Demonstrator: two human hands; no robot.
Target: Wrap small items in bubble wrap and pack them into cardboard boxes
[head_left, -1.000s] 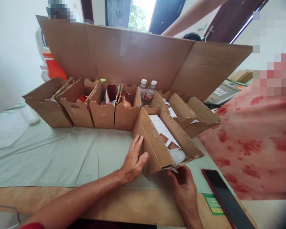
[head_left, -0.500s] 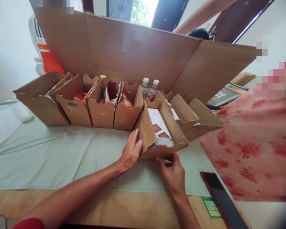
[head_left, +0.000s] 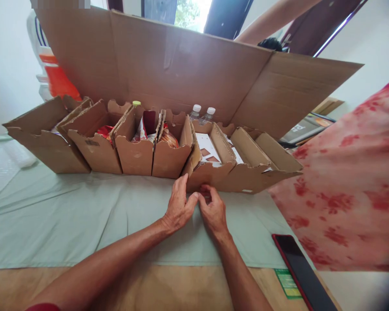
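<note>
While left hand [head_left: 179,206] lies open against cardboard tray [head_left: 210,172], right hand [head_left: 214,211] curls at its base, grip unclear.

Bare left hand [head_left: 178,207], bare right hand [head_left: 214,212], 2 bare forearms, red sleeve [head_left: 42,307] on the left.

Brown cardboard, pale green cloth, red-on-pink print.

The cardboard box [head_left: 210,173] is plain brown, like the row of boxes [head_left: 97,153] to its left and the tall cardboard sheet [head_left: 168,65] behind it. Inside it lies a white card [head_left: 205,142] with 2 brown squares. Behind it, 2 clear bottles [head_left: 196,114] carry white caps. Left of it, red packets [head_left: 104,130] and a yellow-green cap [head_left: 136,103] show; farther left stands an orange container [head_left: 60,82]. Under it the cloth [head_left: 84,216] is pale green, on a tan wooden table [head_left: 168,287]. To its right are pink fabric [head_left: 353,181] with red blotchy flowers, a black phone [head_left: 303,270] edged red, and a green sticker [head_left: 288,283].
</note>
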